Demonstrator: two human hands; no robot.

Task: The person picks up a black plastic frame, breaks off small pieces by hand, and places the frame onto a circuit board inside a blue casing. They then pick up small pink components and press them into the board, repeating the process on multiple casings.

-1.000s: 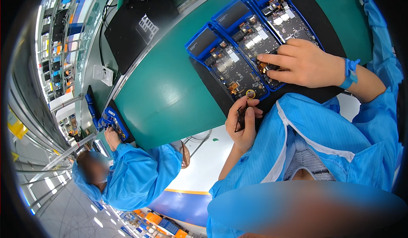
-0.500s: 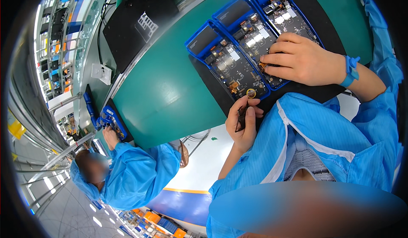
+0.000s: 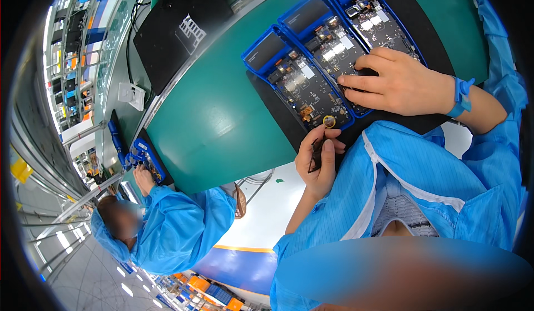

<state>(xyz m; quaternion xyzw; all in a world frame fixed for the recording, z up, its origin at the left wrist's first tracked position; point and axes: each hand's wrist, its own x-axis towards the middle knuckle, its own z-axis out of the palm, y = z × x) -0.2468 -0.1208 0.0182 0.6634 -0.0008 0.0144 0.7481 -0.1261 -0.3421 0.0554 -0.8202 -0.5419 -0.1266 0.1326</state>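
Right hand [image 3: 392,83], head view: fingers part-curled, tips at the lower board of the middle blue device [image 3: 329,45]; any grip cannot be confirmed. Left hand [image 3: 319,169]: pinched around a dark slender item [image 3: 316,155] near the left blue device [image 3: 306,91]. Apply light fingertip pressure; avoid loading neighbouring components. Pose: right palm down, forearm from the right; left forearm rising from below.
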